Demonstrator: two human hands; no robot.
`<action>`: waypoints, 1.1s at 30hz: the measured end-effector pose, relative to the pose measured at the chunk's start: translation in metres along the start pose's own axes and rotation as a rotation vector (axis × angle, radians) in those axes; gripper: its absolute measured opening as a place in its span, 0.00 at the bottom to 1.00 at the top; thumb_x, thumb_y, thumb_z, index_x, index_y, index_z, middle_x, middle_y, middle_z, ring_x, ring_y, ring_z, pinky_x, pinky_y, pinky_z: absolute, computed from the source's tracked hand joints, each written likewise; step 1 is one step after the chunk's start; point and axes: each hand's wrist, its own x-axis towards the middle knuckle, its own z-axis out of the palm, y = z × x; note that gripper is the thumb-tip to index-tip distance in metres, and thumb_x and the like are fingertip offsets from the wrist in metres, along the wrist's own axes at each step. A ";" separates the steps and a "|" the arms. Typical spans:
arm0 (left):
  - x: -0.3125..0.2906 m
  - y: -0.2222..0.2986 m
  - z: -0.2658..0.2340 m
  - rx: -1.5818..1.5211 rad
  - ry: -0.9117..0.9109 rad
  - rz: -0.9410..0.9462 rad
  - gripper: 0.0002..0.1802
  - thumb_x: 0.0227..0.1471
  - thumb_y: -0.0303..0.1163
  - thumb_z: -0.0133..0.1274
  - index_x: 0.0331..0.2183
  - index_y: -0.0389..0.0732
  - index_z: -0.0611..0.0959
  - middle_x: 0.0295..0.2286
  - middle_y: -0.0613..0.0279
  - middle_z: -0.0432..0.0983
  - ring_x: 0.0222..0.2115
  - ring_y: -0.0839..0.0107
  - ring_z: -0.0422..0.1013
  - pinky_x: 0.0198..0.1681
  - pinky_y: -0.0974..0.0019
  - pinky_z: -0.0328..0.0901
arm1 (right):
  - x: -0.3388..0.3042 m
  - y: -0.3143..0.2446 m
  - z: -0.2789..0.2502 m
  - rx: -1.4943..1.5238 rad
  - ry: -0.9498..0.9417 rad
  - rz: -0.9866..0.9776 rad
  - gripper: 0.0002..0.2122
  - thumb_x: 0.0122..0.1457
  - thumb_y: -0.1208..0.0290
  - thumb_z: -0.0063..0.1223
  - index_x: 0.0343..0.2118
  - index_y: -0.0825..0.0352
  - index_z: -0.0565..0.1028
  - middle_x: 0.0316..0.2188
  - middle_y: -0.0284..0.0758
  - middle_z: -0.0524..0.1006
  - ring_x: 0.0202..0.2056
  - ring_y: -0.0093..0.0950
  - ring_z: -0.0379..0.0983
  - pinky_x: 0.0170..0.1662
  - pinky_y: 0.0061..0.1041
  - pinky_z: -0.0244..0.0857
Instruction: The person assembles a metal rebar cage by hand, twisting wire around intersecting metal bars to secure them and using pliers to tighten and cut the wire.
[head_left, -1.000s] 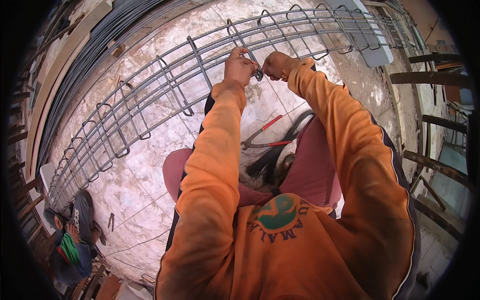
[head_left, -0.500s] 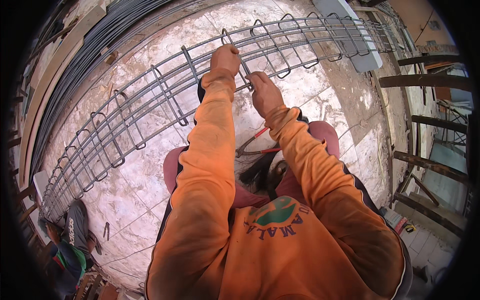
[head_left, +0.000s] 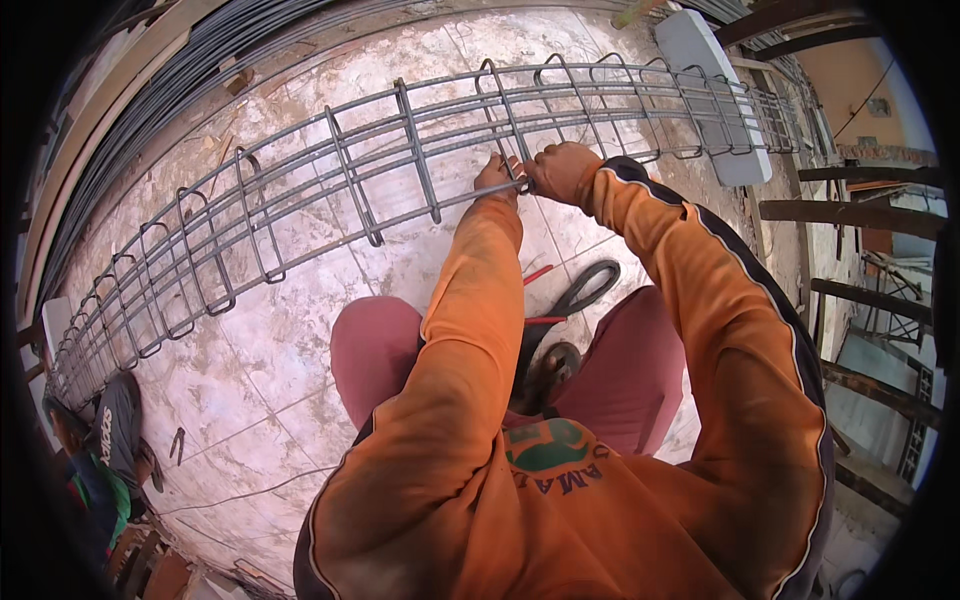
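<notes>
A long rebar cage (head_left: 420, 150) of straight steel bars and square stirrups lies across in front of me. My left hand (head_left: 499, 177) is closed around steel at the cage's near lower bar, its fingers partly behind the bar. Pressed against the same stirrup corner is my right hand (head_left: 562, 170), fingers pinched together; what they hold is hidden. Between my knees, a red-handled cutting tool (head_left: 538, 274) lies partly covered by my left sleeve, beside a looped dark bundle (head_left: 596, 284) that looks like tie wire.
Pale slabs (head_left: 722, 110) support the cage's right end. Long loose rebars (head_left: 150, 110) and boards (head_left: 105, 95) lie at the far left. Another person (head_left: 118, 430) sits by the cage's left end, near a small tool (head_left: 177, 445) on the floor. Wooden beams (head_left: 850, 213) stand right.
My left hand has come down from the cage's upper bar to the near lower bar, beside the right hand. The view has shifted, and the dark looped bundle shows more.
</notes>
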 end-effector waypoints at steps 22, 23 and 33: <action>0.017 -0.011 0.023 0.359 0.139 0.183 0.24 0.58 0.49 0.40 0.30 0.37 0.78 0.15 0.64 0.61 0.10 0.73 0.54 0.12 0.66 0.49 | -0.023 -0.019 0.028 0.254 0.184 0.300 0.12 0.59 0.61 0.44 0.27 0.65 0.69 0.20 0.38 0.75 0.25 0.38 0.75 0.31 0.36 0.68; 0.016 -0.010 0.023 0.359 0.138 0.182 0.24 0.59 0.50 0.40 0.31 0.37 0.78 0.16 0.64 0.62 0.11 0.74 0.56 0.14 0.67 0.51 | -0.024 -0.019 0.026 0.265 0.179 0.302 0.12 0.60 0.61 0.44 0.27 0.65 0.69 0.20 0.38 0.75 0.26 0.38 0.75 0.31 0.36 0.68; 0.005 -0.018 0.025 0.483 0.158 0.280 0.25 0.58 0.48 0.39 0.31 0.35 0.78 0.17 0.63 0.63 0.15 0.72 0.56 0.17 0.66 0.51 | -0.011 -0.054 0.018 0.594 -0.001 0.947 0.18 0.61 0.59 0.37 0.28 0.69 0.74 0.23 0.48 0.77 0.29 0.44 0.75 0.34 0.40 0.68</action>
